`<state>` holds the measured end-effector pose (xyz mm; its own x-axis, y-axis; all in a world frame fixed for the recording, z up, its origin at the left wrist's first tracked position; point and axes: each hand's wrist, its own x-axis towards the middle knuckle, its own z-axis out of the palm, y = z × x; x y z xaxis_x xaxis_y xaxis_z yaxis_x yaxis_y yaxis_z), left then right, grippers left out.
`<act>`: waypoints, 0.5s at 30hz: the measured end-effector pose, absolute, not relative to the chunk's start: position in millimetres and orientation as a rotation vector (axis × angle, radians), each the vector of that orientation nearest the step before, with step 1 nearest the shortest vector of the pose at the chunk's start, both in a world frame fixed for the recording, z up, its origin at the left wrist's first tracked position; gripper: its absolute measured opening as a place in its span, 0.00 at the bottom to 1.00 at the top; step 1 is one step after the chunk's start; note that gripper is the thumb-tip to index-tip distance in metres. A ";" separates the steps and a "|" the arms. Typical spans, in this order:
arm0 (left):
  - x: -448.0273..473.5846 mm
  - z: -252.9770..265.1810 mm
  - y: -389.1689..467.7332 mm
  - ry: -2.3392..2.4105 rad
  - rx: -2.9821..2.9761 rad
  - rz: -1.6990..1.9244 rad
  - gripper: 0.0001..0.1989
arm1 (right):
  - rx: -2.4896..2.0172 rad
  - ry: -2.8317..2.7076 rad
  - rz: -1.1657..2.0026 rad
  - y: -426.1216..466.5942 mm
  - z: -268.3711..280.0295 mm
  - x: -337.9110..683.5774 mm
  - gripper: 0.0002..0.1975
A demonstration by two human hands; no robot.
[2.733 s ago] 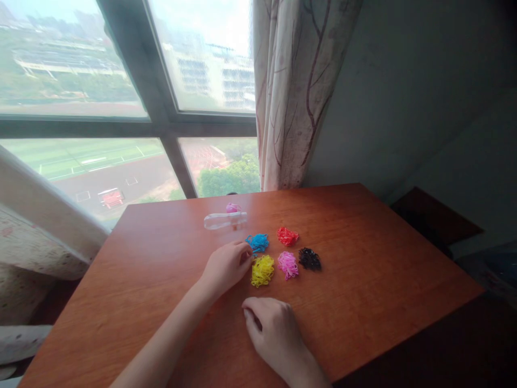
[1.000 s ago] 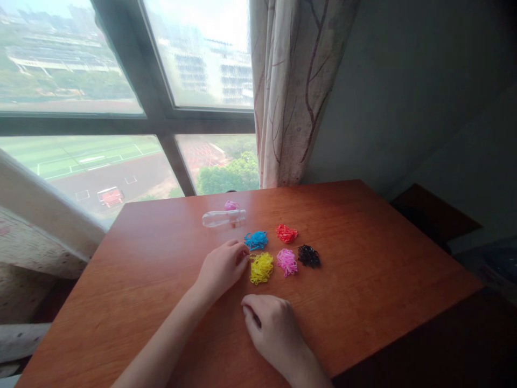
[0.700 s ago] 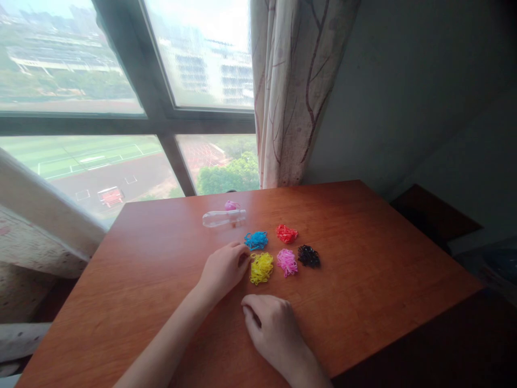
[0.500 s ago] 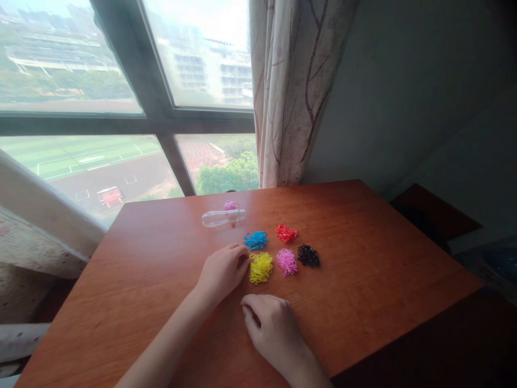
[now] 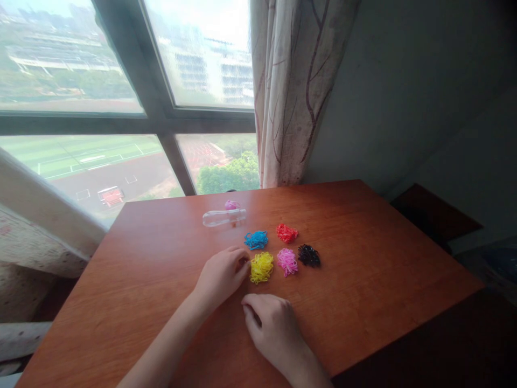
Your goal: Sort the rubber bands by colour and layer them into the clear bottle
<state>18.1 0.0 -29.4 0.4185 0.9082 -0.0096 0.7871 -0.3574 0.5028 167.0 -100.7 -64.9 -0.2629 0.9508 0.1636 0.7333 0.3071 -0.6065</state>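
My left hand [image 5: 226, 272] is closed, its thumb and fingertips together at the left edge of a pile of yellow rubber bands [image 5: 262, 268]. Whatever lies between those fingertips is too small to make out. Nearer to me, my right hand [image 5: 272, 328] rests on the table with curled fingers, thumb and forefinger closed, and nothing shows in it. Blue rubber bands [image 5: 256, 240] lie just beyond the yellow pile. To its right are pink rubber bands [image 5: 287, 262] and black rubber bands [image 5: 309, 256], with red rubber bands [image 5: 287, 233] behind them.
A clear plastic bottle [image 5: 222, 217] lies on its side towards the far edge of the wooden table [image 5: 355, 302]. Behind it sits a small pink-purple object [image 5: 231, 205]. A window [image 5: 161, 121] and a curtain [image 5: 294, 91] stand beyond the table.
Almost nothing differs. The yellow loop that stuck out by my left fingertips now sits less apart from them, and the whole view has shifted very slightly.
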 end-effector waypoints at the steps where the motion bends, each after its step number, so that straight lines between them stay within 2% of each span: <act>1: 16.9 -29.9 0.3 1.441 2.242 0.382 0.07 | -1.489 -2.078 0.571 -100.4 -64.8 167.0 0.09; 5: 11.0 -27.9 4.9 1.496 2.247 0.447 0.08 | -1.488 -2.069 0.568 -99.6 -65.3 166.7 0.09; 11: -2.1 -11.8 35.5 1.865 2.404 0.669 0.11 | -1.471 -2.045 0.595 -100.9 -65.9 166.0 0.09; 15: -7.9 -11.8 55.4 1.923 2.538 0.635 0.13 | -1.474 -2.038 0.594 -100.5 -65.6 165.4 0.08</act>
